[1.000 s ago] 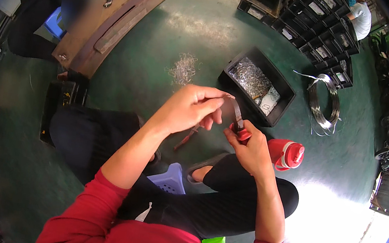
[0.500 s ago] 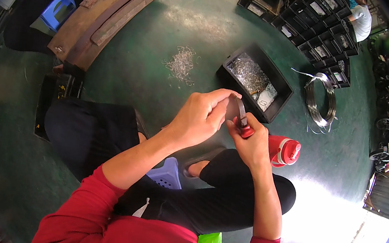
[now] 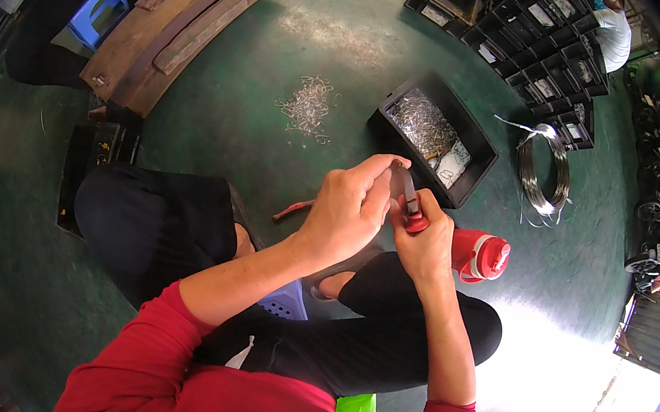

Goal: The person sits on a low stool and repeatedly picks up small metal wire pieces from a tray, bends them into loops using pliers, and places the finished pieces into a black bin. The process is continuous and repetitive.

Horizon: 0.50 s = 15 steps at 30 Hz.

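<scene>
1. My left hand [image 3: 348,211]: raised in front of my knees, fingers curled, thumb and forefinger pinched at the metal tip of the pliers [image 3: 406,192]. Whether a bit of wire sits in that pinch I cannot tell; it is too small to see.

2. My right hand [image 3: 425,247]: just beside the left and touching it, fingers wrapped tight around the red handles of the pliers. The tool stands nearly upright, nose pointing up and slightly left, between the two hands.

3. Red bottle [image 3: 479,254]: lying on its side on the green floor [image 3: 349,52], just right of my right hand, beside my knee.

4. Black tray [image 3: 432,136]: on the floor beyond my hands, holding a heap of small shiny wire pieces.

5. Loose pile of wire pieces [image 3: 307,106]: on the floor left of the tray, apart from it.

6. Coil of wire [image 3: 543,168]: on the floor right of the tray, near it.

7. Red-handled tool [image 3: 292,210]: on the floor by my left knee, partly hidden by my left hand.

8. Brown wooden bench [image 3: 179,23]: upper left, well apart, another person's hand at its far end.

9. Stacked black crates [image 3: 532,33]: upper right, far from me.
</scene>
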Each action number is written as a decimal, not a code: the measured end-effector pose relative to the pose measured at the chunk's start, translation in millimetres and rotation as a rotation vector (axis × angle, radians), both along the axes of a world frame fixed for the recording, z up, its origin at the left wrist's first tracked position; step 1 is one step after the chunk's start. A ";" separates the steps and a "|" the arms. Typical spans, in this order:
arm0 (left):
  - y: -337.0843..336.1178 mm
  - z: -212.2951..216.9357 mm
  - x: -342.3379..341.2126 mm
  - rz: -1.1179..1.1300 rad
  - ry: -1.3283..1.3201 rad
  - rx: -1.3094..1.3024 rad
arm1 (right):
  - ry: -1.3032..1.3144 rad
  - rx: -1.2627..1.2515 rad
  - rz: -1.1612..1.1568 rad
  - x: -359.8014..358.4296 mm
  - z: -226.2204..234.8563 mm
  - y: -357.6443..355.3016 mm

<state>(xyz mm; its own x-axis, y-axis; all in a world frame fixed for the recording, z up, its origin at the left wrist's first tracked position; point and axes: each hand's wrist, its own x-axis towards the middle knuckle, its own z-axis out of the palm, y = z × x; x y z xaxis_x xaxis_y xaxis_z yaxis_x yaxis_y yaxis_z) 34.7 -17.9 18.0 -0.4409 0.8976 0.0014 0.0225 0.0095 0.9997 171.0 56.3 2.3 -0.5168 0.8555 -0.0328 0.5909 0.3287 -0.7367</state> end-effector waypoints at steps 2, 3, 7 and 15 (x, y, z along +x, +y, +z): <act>-1.4 -2.5 1.8 0.011 -0.019 0.014 | 0.003 0.021 0.000 -0.3 -2.7 -0.3; -1.4 -4.6 2.7 0.005 -0.026 -0.036 | 0.012 0.037 0.005 0.2 -4.0 -0.2; 2.3 -12.0 5.2 -0.038 -0.084 -0.023 | -0.077 0.060 0.018 6.4 -4.6 1.1; 12.4 -19.5 -19.4 -0.054 0.134 -0.017 | -0.169 -0.198 0.068 22.8 19.9 13.6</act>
